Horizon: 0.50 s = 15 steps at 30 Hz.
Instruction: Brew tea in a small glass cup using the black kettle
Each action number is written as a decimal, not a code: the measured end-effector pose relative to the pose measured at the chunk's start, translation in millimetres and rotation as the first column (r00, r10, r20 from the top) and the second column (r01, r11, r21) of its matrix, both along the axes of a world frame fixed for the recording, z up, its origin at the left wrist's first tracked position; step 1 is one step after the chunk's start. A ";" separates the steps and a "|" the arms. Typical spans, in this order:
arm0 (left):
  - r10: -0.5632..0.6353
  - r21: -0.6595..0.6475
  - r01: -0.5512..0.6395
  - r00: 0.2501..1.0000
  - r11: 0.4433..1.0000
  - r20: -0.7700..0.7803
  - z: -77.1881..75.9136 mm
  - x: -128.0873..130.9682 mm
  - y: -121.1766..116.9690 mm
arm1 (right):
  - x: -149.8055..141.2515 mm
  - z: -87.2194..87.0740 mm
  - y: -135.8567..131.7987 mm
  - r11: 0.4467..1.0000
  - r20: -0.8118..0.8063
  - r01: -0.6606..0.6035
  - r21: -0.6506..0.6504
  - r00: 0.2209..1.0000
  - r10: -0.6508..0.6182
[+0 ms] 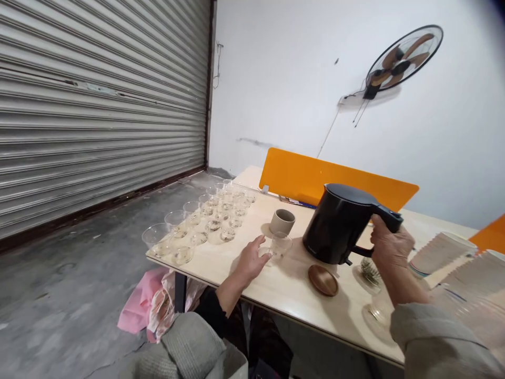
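My right hand is wrapped around the handle of a black electric kettle, lid on, above the right part of the wooden table. Whether the kettle's base touches the table I cannot tell. With fingers apart, my left hand is beside a small clear plastic cup, its thumb and fingertips close to the rim. Just behind that cup sits a grey ceramic cup. A round brown wooden lid or coaster lies in front of the kettle.
Several clear cups with a little in the bottom stand in rows at the left. A clear container with green leaves is under my right wrist. Stacked cups fill the right. An orange divider stands behind.
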<state>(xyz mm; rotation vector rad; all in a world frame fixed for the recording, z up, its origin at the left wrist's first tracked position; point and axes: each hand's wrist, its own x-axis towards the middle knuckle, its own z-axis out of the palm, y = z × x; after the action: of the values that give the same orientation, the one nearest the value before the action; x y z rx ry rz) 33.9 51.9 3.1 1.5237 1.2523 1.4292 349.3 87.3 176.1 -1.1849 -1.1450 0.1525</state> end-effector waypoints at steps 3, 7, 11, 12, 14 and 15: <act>0.025 0.063 -0.028 0.998 0.998 0.055 1.6 -2.1 1.1 | -2.4 19.6 -23.5 0.995 -0.149 -0.015 0.096 0.988 0.030; 0.058 0.174 -0.088 0.984 0.981 0.169 13.2 -4.2 -8.9 | -10.9 48.6 -66.3 0.997 -0.158 -0.035 0.075 0.986 0.046; -0.024 0.242 -0.055 0.949 0.969 0.314 30.2 6.1 -34.9 | -18.6 68.7 -106.2 0.997 -0.048 -0.019 -0.070 0.999 0.016; -0.070 0.248 -0.016 0.940 0.969 0.334 35.4 11.5 -43.0 | -19.4 71.1 -113.2 0.993 -0.013 -0.012 -0.118 1.000 0.011; -0.234 0.251 0.155 0.917 0.955 0.322 47.1 24.6 -59.2 | -20.4 72.8 -123.6 0.978 0.040 -0.008 -0.207 0.999 0.017; -0.286 0.248 0.211 0.902 0.945 0.323 53.6 31.5 -66.7 | -20.9 72.5 -127.4 0.970 0.064 -0.014 -0.243 0.997 0.030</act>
<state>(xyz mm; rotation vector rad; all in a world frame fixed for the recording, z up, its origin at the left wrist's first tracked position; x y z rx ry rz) 65.4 -14.8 56.7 1.4151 0.6800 1.6097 328.4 -40.2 248.7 -1.4018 -1.2241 0.2774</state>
